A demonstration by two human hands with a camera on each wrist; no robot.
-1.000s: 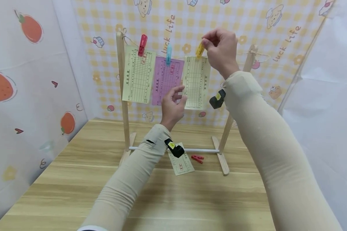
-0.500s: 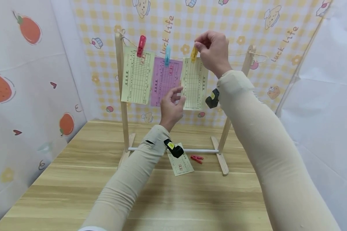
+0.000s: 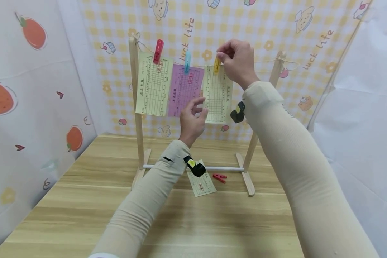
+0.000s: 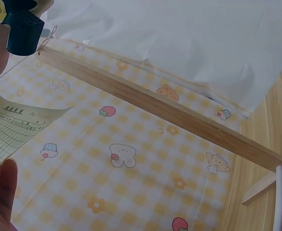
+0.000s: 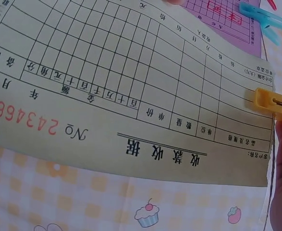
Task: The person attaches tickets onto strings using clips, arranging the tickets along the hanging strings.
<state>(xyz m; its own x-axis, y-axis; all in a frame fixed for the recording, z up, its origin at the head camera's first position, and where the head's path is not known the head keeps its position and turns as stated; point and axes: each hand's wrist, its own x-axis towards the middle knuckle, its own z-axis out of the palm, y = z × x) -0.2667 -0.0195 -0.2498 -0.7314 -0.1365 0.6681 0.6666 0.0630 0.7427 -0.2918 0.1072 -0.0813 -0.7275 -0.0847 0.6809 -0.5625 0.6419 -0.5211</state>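
Observation:
My right hand (image 3: pixel 240 62) pinches a yellow clothespin (image 3: pixel 217 65) at the top edge of a pale yellow receipt slip (image 3: pixel 217 95). In the right wrist view, the yellow clothespin (image 5: pixel 270 103) overlaps the slip's printed edge at the line. Lower down, my left hand (image 3: pixel 193 120) pinches the slip's left edge between thumb and fingertips, seen in the left wrist view beside the receipt slip (image 4: pixel 13 127). To the left hang a purple receipt (image 3: pixel 184 89) under a light blue clothespin (image 3: pixel 187 62) and another yellow receipt (image 3: pixel 154 86) under a red clothespin (image 3: pixel 158 52).
A string (image 3: pixel 259 61) runs between the wooden posts (image 3: pixel 136 107) of a stand joined by a white rod (image 3: pixel 224 168). On the wooden table (image 3: pixel 193 225) lie one more receipt slip (image 3: pixel 204 184) and a red clothespin (image 3: pixel 220 178). A patterned cloth (image 3: pixel 116 104) hangs behind.
My right hand and the yellow clothespin have shifted slightly left and down, so the clothespin overlaps more of the slip's top edge. The left hand has stayed nearly still.

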